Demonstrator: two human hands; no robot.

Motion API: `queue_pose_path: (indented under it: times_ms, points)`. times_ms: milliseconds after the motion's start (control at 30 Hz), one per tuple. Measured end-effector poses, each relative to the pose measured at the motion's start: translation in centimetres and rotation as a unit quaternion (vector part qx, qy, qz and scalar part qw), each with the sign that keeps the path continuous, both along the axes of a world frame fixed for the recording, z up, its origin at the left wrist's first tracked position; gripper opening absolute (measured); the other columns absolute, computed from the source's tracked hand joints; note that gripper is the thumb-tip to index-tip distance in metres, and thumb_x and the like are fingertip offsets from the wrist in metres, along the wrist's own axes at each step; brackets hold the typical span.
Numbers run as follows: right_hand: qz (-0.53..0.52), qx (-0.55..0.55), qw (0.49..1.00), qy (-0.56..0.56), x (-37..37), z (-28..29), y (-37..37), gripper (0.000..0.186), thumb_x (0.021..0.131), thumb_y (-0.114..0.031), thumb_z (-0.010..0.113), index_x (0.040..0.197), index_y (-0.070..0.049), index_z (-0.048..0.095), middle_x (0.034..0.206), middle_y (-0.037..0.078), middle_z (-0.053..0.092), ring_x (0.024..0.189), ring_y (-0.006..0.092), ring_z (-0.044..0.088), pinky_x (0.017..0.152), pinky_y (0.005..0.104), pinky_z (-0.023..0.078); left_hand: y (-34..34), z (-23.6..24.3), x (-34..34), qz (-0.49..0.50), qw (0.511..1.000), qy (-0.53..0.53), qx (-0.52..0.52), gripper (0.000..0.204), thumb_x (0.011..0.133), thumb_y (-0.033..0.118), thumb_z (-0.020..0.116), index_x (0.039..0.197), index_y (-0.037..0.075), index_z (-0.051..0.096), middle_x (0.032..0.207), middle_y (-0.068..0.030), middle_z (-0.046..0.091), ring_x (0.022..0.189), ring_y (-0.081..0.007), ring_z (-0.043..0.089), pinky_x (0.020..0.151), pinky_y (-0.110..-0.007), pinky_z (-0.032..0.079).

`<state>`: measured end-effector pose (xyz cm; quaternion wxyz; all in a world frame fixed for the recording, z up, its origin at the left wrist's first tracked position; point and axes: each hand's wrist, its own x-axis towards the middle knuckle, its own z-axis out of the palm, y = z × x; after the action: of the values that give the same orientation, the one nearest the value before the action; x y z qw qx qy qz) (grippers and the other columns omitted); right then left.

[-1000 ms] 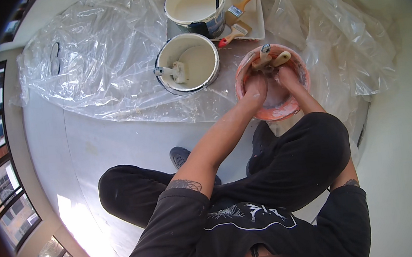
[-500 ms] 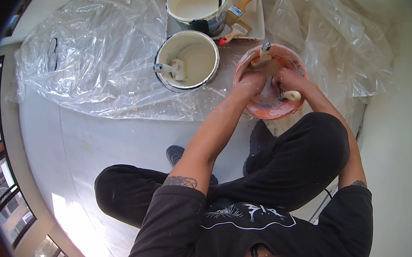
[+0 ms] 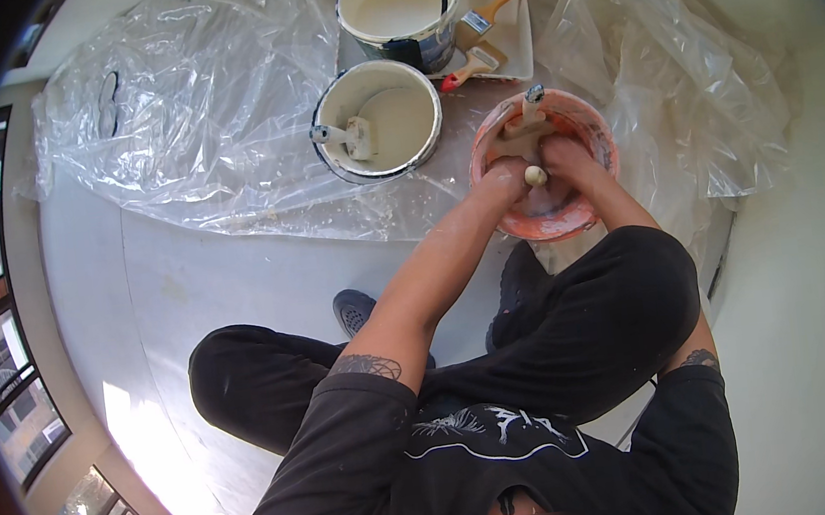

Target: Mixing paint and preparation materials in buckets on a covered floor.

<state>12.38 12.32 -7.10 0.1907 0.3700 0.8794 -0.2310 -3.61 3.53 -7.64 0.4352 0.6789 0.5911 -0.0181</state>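
Observation:
Both my hands are down inside an orange bucket [image 3: 589,103], its inner wall smeared with whitish paint and cloudy liquid at the bottom. My left hand [image 3: 508,178] is curled close beside the rounded cream handle end [image 3: 536,176] of a tool, which it appears to grip; the tool's working end is hidden. Opposite, my right hand [image 3: 565,154] reaches in over the right rim, its fingers hidden in the bucket near that tool. A paint-coated brush [image 3: 530,116] leans at the bucket's far side, its handle end over the rim.
A bucket of off-white paint [image 3: 406,125] stands to the left with a brush [image 3: 357,138] in it. Behind are another paint bucket [image 3: 399,16] and a white tray [image 3: 513,41] with red-tipped brushes [image 3: 497,7]. Plastic sheeting [image 3: 218,127] covers the floor; a wall [image 3: 821,315] borders the right.
The cream handle end has swung left, from below my right wrist to between my hands. My left hand sits slightly lower and my right hand slightly further left.

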Motion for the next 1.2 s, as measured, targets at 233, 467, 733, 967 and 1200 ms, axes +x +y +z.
queue_pose_path:
  times_ms: [233, 467, 733, 967, 1200]
  points:
    - [-0.12, -0.101, 0.987, 0.026, 1.7, 0.5, 0.1, 0.026, 0.087, -0.015, 0.062, 0.108, -0.002, 0.072, 0.115, 0.026, 0.07, 0.108, 0.0368, 0.069, 0.094, 0.0446, 0.053, 1.7, 0.8, 0.6, 0.144, 0.954, -0.154, -0.212, 0.043, 0.078, 0.029, 0.078, 0.112, 0.004, 0.073, 0.11, -0.0187, 0.073, 0.103, -0.0328, 0.069, 0.092, -0.04, 0.054]
    - [0.059, -0.131, 0.982, -0.123, 1.4, 1.2, 0.0, 0.025, 0.077, -0.009, 0.069, 0.1, 0.002, 0.074, 0.097, 0.025, 0.073, 0.095, 0.0368, 0.072, 0.083, 0.045, 0.056, 1.9, -0.2, 1.2, 0.214, 0.977, -0.003, -0.003, 0.051, 0.077, 0.034, 0.079, 0.113, -0.002, 0.071, 0.112, -0.0234, 0.07, 0.108, -0.0342, 0.068, 0.096, -0.042, 0.053]
    - [-0.159, -0.288, 0.939, 0.097, 1.3, 2.3, 0.4, 0.032, 0.079, -0.005, 0.069, 0.11, 0.004, 0.073, 0.104, 0.022, 0.074, 0.096, 0.0335, 0.072, 0.086, 0.0411, 0.055, 2.3, 1.2, 1.1, 0.09, 0.993, 0.006, -0.071, 0.052, 0.072, 0.022, 0.085, 0.116, -0.001, 0.071, 0.117, -0.0214, 0.072, 0.109, -0.0351, 0.069, 0.097, -0.041, 0.055]
    - [0.005, -0.172, 0.985, 0.023, 2.2, 2.5, 0.9, 0.03, 0.087, 0.001, 0.062, 0.115, 0.002, 0.073, 0.109, 0.022, 0.074, 0.103, 0.0345, 0.07, 0.091, 0.0419, 0.052, 1.0, 1.9, 1.0, 0.241, 0.969, -0.042, -0.031, 0.055, 0.077, 0.009, 0.078, 0.129, -0.002, 0.063, 0.131, -0.0242, 0.064, 0.124, -0.0351, 0.062, 0.106, -0.04, 0.05]
    - [-0.126, -0.181, 0.958, 0.185, 1.5, 4.4, 0.8, 0.022, 0.089, -0.004, 0.065, 0.108, 0.002, 0.074, 0.104, 0.024, 0.073, 0.102, 0.0374, 0.07, 0.09, 0.0432, 0.052, 1.8, 2.4, 1.1, 0.349, 0.936, -0.038, 0.003, 0.067, 0.078, 0.008, 0.076, 0.14, 0.0, 0.054, 0.14, -0.0228, 0.058, 0.133, -0.0353, 0.055, 0.112, -0.041, 0.045]
